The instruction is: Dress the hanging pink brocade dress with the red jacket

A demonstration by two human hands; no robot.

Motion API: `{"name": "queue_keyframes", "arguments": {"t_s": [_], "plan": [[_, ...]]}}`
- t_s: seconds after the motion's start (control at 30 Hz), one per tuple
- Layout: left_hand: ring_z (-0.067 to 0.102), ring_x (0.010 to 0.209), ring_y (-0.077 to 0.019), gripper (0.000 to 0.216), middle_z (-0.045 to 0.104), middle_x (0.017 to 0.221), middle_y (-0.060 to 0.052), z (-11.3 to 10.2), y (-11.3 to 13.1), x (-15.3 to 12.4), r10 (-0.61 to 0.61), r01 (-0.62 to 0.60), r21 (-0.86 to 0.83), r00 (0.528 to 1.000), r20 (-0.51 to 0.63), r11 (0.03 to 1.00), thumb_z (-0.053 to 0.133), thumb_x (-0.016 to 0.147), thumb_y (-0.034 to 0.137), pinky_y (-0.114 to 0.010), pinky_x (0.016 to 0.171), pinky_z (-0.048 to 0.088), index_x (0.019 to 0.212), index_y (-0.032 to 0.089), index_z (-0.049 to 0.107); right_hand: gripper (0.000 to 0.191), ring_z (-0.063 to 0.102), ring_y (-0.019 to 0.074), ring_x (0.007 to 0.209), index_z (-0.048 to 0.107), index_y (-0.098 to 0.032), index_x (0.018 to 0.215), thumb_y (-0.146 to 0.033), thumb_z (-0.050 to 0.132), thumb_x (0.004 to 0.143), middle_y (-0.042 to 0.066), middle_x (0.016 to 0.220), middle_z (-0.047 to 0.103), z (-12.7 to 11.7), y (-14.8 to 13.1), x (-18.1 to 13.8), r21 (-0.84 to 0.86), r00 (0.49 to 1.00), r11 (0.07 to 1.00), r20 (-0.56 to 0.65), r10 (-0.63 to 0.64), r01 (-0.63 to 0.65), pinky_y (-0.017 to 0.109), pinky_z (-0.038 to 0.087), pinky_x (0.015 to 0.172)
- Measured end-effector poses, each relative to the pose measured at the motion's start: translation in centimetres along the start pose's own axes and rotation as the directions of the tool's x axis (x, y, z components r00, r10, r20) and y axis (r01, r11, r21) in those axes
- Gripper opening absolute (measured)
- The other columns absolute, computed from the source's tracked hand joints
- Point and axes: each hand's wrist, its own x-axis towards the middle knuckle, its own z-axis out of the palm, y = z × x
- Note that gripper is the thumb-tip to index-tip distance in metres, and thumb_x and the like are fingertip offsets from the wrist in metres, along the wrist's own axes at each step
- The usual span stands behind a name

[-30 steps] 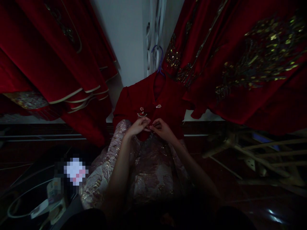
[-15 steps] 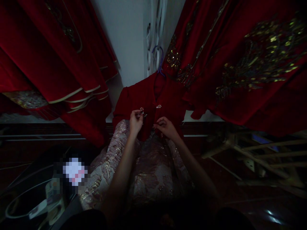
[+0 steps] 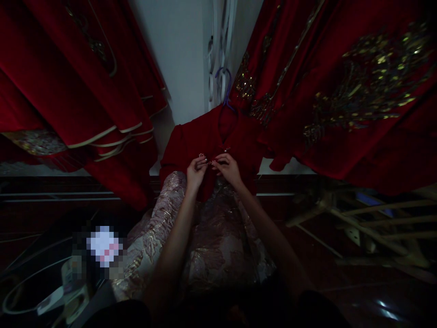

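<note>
In front of me hangs a red short-sleeved jacket [image 3: 180, 146] on a purple hanger [image 3: 228, 89]. My left hand [image 3: 196, 173] is at its chest, closed in a pinch around a small beaded fastener [image 3: 201, 156] whose top shows above the fingers. My right hand [image 3: 229, 169] is close beside it, thumb and finger pressed together near a tiny shiny piece between the hands. What exactly the right fingertips hold is too small and dark to make out. Another sparkling fastener [image 3: 226, 150] sits just above the right hand. Below the jacket spreads a pale, gold-patterned brocade skirt [image 3: 218, 246].
Red garments with gold trim [image 3: 112, 132] hang at the left. Others with gold sequins [image 3: 375, 86] hang at the right. A wooden rack or chair frame [image 3: 372, 223] stands lower right. A dark bag or container [image 3: 30, 273] with pale items lies lower left.
My right hand has moved up and left from the jacket's lower front to beside my left hand. The left hand has shifted slightly and still pinches the fastener.
</note>
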Motion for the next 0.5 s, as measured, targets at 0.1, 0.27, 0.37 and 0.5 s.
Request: {"name": "queue_keyframes", "arguments": {"t_s": [0.1,0.27,0.37,0.5], "plan": [[0.063,0.094,-0.0152,0.032,0.065,0.106,-0.011,0.3,0.0,0.1,-0.051,0.05,-0.088,0.999,-0.008,0.995,0.061,0.069,0.023,-0.032,0.086,0.05,0.1,0.013,0.058,0.041,0.067,0.0137,0.065,0.051,-0.02,0.094,-0.045,0.067,0.066,0.002,0.09,0.06,0.7,0.7,0.9,0.021,1.0,1.0,-0.009,-0.008,0.009,0.018,0.052,0.041],[0.064,0.089,-0.0151,0.028,0.067,0.099,-0.01,0.6,0.4,0.1,-0.099,0.09,-0.154,0.994,-0.053,0.984,0.064,0.067,0.021,-0.029,0.084,0.05,0.093,0.012,0.062,0.034,0.067,0.0124,0.064,0.051,-0.021,0.093,-0.042,0.065,0.071,0.001,0.088,0.06,1.3,1.4,1.4,0.004,0.997,0.998,-0.044,-0.057,0.058,0.018,0.053,0.042],[0.065,0.08,-0.0144,0.03,0.069,0.093,-0.01,0.6,0.6,0.1,-0.107,0.095,-0.117,0.99,-0.093,0.989,0.068,0.066,0.026,-0.027,0.077,0.052,0.091,0.011,0.064,0.031,0.066,0.0111,0.064,0.051,-0.021,0.092,-0.043,0.063,0.073,0.001,0.087,0.06,1.7,1.4,1.4,-0.055,0.995,0.995,-0.052,-0.084,0.081,0.017,0.053,0.042],[0.065,0.074,-0.0141,0.034,0.07,0.088,-0.01,0.2,0.8,-0.1,-0.06,0.055,-0.047,0.992,-0.114,0.997,0.07,0.065,0.028,-0.026,0.071,0.053,0.093,0.01,0.065,0.029,0.065,0.0104,0.065,0.052,-0.022,0.093,-0.043,0.061,0.074,0.001,0.087,0.06,2.1,1.1,1.3,-0.086,0.992,0.99,-0.04,-0.119,0.115,0.018,0.054,0.043]]}}
